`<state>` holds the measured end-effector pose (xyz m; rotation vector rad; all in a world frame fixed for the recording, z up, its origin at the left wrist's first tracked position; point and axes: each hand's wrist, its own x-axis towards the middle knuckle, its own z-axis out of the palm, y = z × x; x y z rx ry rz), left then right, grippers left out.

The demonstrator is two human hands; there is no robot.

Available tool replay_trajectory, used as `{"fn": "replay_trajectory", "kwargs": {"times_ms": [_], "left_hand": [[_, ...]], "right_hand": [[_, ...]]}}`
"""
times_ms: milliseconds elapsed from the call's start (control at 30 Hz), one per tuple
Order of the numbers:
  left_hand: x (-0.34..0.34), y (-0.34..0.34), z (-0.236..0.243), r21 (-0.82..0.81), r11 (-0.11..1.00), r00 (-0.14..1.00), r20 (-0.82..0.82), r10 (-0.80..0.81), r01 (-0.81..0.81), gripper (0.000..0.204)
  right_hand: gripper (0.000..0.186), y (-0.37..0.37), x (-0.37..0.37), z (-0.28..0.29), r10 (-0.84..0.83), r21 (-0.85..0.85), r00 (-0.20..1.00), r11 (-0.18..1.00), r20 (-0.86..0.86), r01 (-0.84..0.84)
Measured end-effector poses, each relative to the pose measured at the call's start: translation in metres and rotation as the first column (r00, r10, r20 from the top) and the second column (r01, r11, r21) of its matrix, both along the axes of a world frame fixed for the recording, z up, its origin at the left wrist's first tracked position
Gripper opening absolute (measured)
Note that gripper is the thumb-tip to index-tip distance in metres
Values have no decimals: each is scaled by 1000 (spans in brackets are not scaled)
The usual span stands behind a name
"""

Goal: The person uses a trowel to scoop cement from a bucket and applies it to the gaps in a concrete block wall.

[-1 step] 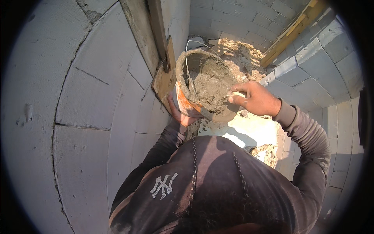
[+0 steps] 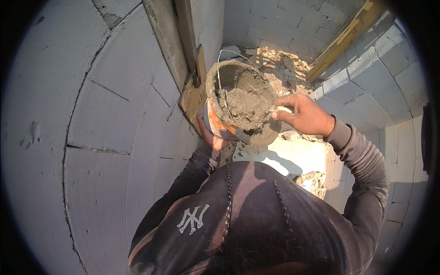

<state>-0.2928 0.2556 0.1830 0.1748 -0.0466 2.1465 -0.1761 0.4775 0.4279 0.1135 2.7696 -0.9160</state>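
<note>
A bucket [image 2: 219, 120] with white and orange sides is tilted in front of me, its wire handle raised over the opening. Wet grey mortar [image 2: 247, 103] fills much of it and coats the rim. My left hand [image 2: 211, 135] supports the bucket from its lower left side, fingers partly hidden behind it. At the right rim, my right hand [image 2: 305, 114] is closed around the pale handle of a trowel [image 2: 285, 109]. Mortar and the bucket's edge make the trowel's blade hard to make out.
A grey block wall [image 2: 105, 183] rises close on my left, with wooden boards [image 2: 185, 41] upright against it. Broken rubble [image 2: 286, 68] lies beyond the bucket. A yellowish timber [image 2: 341, 41] leans by the block wall [image 2: 366, 87] on the right.
My right hand and the trowel have shifted very slightly to the right. The mortar's surface in the bucket looks a little different; the left hand keeps its hold.
</note>
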Motion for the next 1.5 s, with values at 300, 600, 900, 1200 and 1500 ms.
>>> {"fn": "replay_trajectory", "kwargs": {"times_ms": [300, 600, 900, 1200, 1500], "left_hand": [[-19, -16, -2, -266, 960, 995, -68, 69, -85, 116], [-25, -21, 8, -284, 956, 992, -120, 35, -68, 116], [-29, -31, 18, -165, 974, 970, -210, 118, -154, 111], [-40, -28, 15, -103, 993, 998, 19, 66, -64, 106], [-40, -18, 0, -227, 965, 990, -4, 138, -136, 100]], "right_hand": [[26, 50, -64, 180, -43, -87, 999, 995, -18, 42], [36, 31, -180, 418, -19, 326, 839, 917, -543, 232], [42, -46, -360, 398, 287, 622, 608, 634, -740, 459], [40, -17, -196, 297, 225, 441, 584, 860, -780, 257], [22, -24, -37, 34, 266, 824, 930, 564, -253, 63]]}}
